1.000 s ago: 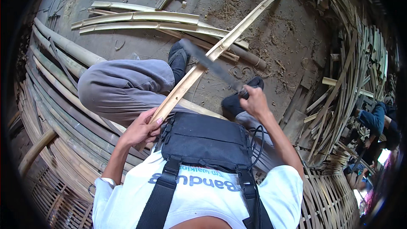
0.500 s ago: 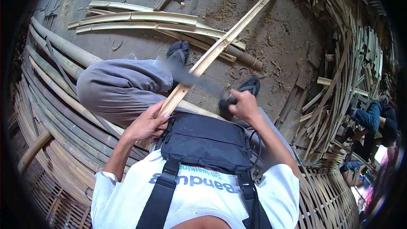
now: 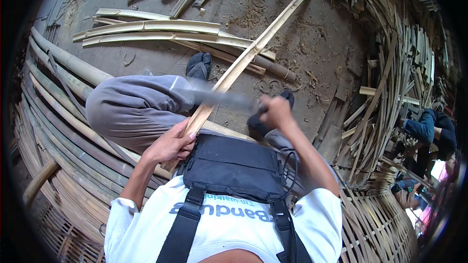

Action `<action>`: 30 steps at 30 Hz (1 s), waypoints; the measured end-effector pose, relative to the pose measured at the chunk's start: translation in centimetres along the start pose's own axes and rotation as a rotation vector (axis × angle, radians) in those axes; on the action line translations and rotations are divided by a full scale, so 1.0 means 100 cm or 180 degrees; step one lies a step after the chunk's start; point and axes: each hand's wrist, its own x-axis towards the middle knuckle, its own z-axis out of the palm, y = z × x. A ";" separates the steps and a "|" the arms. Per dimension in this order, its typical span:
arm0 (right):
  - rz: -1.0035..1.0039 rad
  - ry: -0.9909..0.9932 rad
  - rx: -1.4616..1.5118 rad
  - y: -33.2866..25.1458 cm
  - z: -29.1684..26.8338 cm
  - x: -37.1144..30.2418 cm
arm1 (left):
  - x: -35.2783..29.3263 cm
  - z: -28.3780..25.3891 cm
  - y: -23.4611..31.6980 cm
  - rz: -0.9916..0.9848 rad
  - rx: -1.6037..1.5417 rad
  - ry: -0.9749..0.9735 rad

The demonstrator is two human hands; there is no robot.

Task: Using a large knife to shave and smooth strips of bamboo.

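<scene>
My left hand (image 3: 170, 143) is closed round the near end of a long split bamboo piece (image 3: 237, 69), which slants away to the far right with its hollow side up. In my right hand (image 3: 277, 113) is the handle of a long-bladed knife (image 3: 214, 98). Motion blurs its blade, which reaches leftward across the bamboo a little beyond my left hand. Whether the blade touches the bamboo, I cannot tell.
Split bamboo pieces (image 3: 151, 27) lie on the floor ahead. Long bamboo poles (image 3: 73, 61) run along my left. Thin strips (image 3: 375, 112) are heaped at the right, near a woven bamboo basket (image 3: 375, 219). Another person (image 3: 429, 131) is at the far right.
The knife has swung to lie more nearly level across the bamboo, and my right hand has shifted slightly. My left hand keeps its hold. The whole view has shifted a little.
</scene>
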 end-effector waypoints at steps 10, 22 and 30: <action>-0.0140 -0.0040 -0.0168 -0.019 -0.005 0.014 | 0.009 -0.001 0.005 0.0040 -0.0052 -0.0124; 0.0378 0.0266 0.0221 0.014 -0.007 0.017 | 0.014 -0.012 0.005 -0.0021 0.0026 -0.0375; 0.0455 0.0344 0.0461 -0.009 -0.011 0.014 | 0.022 -0.016 0.011 0.0117 0.0017 -0.0335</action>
